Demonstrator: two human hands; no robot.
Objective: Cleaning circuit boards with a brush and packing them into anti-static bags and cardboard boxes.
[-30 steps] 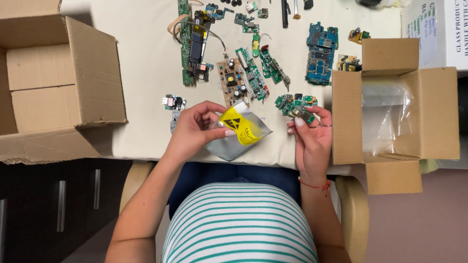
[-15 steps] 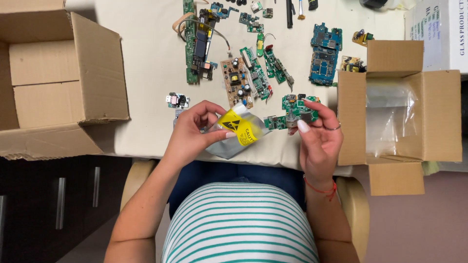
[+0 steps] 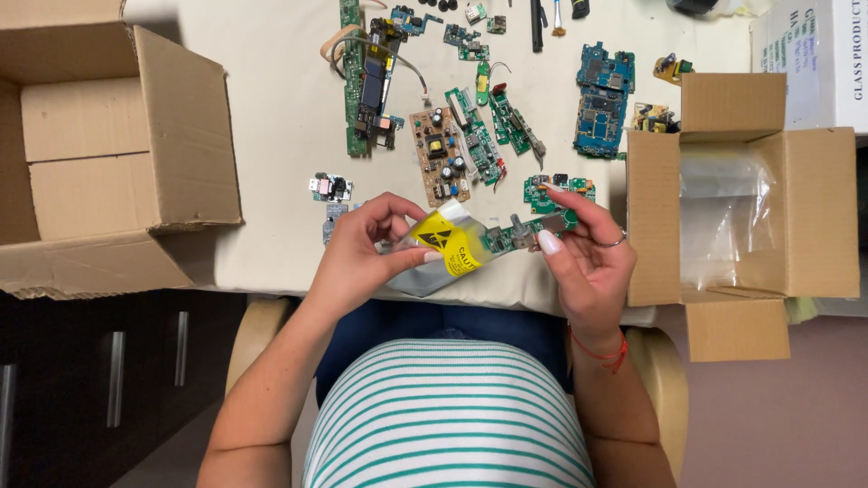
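While the bench (image 3: pixel 271 136) has a pale cloth cover, dark drawer fronts (image 3: pixel 108 380) sit below its left edge. 2 open cardboard boxes flank it: empty box (image 3: pixel 99 154) left, plastic-lined box (image 3: pixel 741 208) right. Loose circuit boards (image 3: pixel 452 126) lie scattered across the middle. Left hand (image 3: pixel 362 258) is closed on a silver antistatic bag (image 3: pixel 434 258) with a yellow warning label, held just above the near bench edge. Right hand (image 3: pixel 583 253) pinches a small green circuit board (image 3: pixel 529 233) at the bag mouth.

Boards (image 3: pixel 434 108) betw. L box (image 3: pixel 108 154), R box (image 3: pixel 750 190)
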